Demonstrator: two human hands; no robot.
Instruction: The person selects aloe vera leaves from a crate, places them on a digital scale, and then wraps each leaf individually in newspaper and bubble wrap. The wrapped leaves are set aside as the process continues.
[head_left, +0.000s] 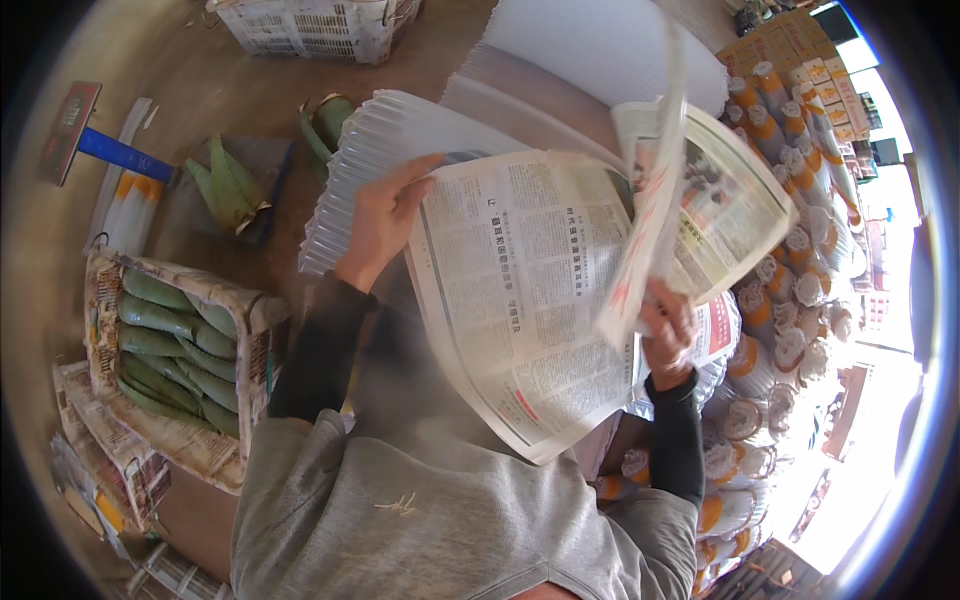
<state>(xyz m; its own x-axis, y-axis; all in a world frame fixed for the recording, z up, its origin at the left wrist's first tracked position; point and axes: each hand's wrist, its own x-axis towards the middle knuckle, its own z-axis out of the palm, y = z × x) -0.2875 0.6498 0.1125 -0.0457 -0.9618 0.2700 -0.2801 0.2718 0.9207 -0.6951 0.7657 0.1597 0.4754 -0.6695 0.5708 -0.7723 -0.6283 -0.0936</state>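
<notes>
A large printed newspaper sheet (525, 300) is spread in front of my chest, bent and tilted. My left hand (382, 221) pinches its upper left corner. On the other side, my right hand (666, 326) grips newspaper near the fold, with its fingers partly hidden. A blurred, upright strip of paper (645, 247) rises above that hand, and another newspaper page (735, 202) with pictures fans out to the right. Beneath the paper lies a stack of clear, ribbed plastic air-column packaging (367, 165). A second pale plastic stack (600, 45) lies beyond it.
To the left, aloe leaves (221, 184) rest on a platform scale (266, 161) with a blue post (124, 154). More aloe leaves (172, 326) fill a crate (241, 330). Another crate (315, 34) stands at the back. Plastic-wrapped rolls (787, 300) are piled right, near cardboard boxes (784, 49).
</notes>
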